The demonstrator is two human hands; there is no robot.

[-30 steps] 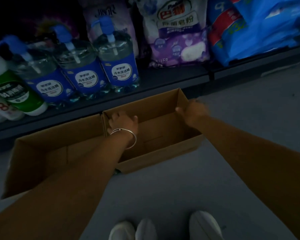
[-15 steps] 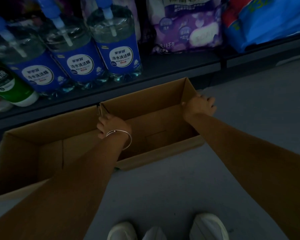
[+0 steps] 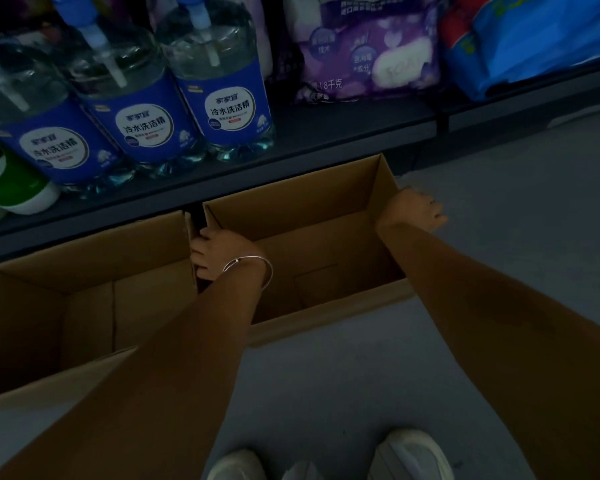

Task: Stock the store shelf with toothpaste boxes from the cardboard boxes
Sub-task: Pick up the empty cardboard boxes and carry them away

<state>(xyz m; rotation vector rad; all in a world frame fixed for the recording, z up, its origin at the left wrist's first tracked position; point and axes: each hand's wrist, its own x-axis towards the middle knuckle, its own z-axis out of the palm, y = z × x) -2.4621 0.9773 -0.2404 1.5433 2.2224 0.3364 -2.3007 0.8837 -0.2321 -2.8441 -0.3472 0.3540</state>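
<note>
Two open cardboard boxes sit side by side on the grey floor (image 3: 499,237), pushed up against the front of a low dark store shelf (image 3: 326,133). The right cardboard box (image 3: 291,202) is held at both ends: the left hand (image 3: 219,252), with a thin silver bangle (image 3: 253,268) on its wrist, has its fingers curled over the box's left wall, reaching into the narrow gap between the two boxes, while the right hand (image 3: 414,209) lies over the top of the right wall with its fingers hooked down the outer side. Inside this box only the bare brown bottom and walls show; no toothpaste boxes are visible anywhere in the view. The left cardboard box (image 3: 84,271) stands just beside it, its interior dark, its near part hidden by the left forearm. On the shelf behind stand three large clear pump bottles (image 3: 222,109) with blue labels and blue pump heads, a green-and-white bottle (image 3: 11,181) at the far left, a purple and white detergent bag (image 3: 364,60) to the right of the bottles, and blue plastic packs (image 3: 534,36) at the far right. At the bottom edge, the toes of white shoes (image 3: 413,455) rest on the floor.
</note>
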